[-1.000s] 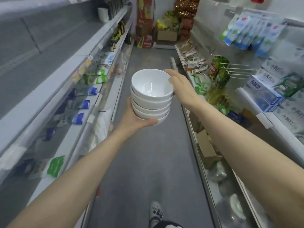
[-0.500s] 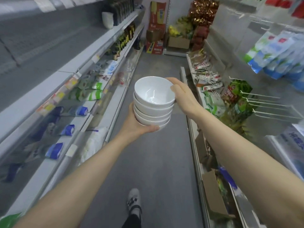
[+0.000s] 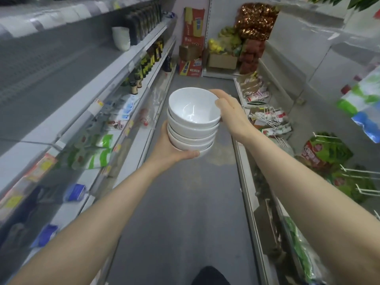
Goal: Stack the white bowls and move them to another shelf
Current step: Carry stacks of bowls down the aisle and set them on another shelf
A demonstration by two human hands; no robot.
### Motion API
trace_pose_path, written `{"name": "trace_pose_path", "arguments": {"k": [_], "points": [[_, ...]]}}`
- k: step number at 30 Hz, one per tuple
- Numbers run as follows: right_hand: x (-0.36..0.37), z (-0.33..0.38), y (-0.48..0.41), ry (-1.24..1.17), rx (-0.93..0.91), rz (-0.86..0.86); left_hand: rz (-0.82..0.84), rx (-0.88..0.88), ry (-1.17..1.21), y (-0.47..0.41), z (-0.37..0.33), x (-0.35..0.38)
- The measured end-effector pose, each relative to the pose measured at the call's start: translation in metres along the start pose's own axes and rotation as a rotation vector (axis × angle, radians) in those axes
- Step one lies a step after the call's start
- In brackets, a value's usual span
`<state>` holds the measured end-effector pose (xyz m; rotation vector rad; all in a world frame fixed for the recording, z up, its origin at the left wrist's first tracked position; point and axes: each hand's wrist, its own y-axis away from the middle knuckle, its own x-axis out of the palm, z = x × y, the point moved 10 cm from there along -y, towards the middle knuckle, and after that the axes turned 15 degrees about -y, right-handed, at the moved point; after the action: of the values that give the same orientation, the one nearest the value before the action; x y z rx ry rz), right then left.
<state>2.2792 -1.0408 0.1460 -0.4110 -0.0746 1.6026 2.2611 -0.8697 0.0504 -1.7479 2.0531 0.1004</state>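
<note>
**Bowls stacked and mid-aisle, both hands on the load**

The stack of white bowls (image 3: 193, 124) is nested and held in the air over the aisle floor (image 3: 185, 212), clear of any shelf. It looks like four or five bowls, though the lower rims crowd together too closely to count.

The left hand (image 3: 167, 144) cups the stack from below, with its thumb wrapped round the front of the bottom bowl, so it takes the weight. The right hand (image 3: 231, 113) grips the top bowl, its fingers (image 3: 220, 103) curled over the far right rim. That grip likely keeps the nested bowls from sliding or tipping.

The stacking looks done, but the stack has yet to be set on another shelf.

Left of the fingers, the left shelving (image 3: 131, 64) carries dark bottles (image 3: 145, 65) farther along and soft packets (image 3: 96, 153) nearer. Its upper tier looks mostly bare. Right of the fingers, wire pegs (image 3: 265, 117) stick out among hanging bags and could catch a passing wrist. Beyond the fingers, cardboard boxes (image 3: 191, 58) and bagged goods close off the aisle's end, so I would expect the bowls to go onto a side shelf.
</note>
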Motion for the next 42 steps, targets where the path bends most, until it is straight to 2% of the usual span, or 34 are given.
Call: {"name": "trace_pose_path", "arguments": {"k": [12,20,24,31,42], "points": [[-0.040,-0.112,-0.227,-0.029,0.035,0.133,-0.100,-0.058,-0.007,-0.218,0.064,0.028],[-0.054,-0.152,-0.379,-0.032,0.033,0.254,-0.199,-0.082,0.003,-0.352,0.084,0.031],[-0.046,-0.163,-0.437,-0.051,-0.027,0.287,-0.250,-0.102,-0.024,-0.400,0.101,0.016],[0.004,-0.190,-0.534,-0.078,-0.060,0.396,-0.345,-0.063,-0.026,-0.471,0.128,-0.027],[0.128,-0.213,-0.704,-0.144,-0.046,0.530,-0.458,-0.139,-0.087,-0.592,0.197,-0.149]]}}
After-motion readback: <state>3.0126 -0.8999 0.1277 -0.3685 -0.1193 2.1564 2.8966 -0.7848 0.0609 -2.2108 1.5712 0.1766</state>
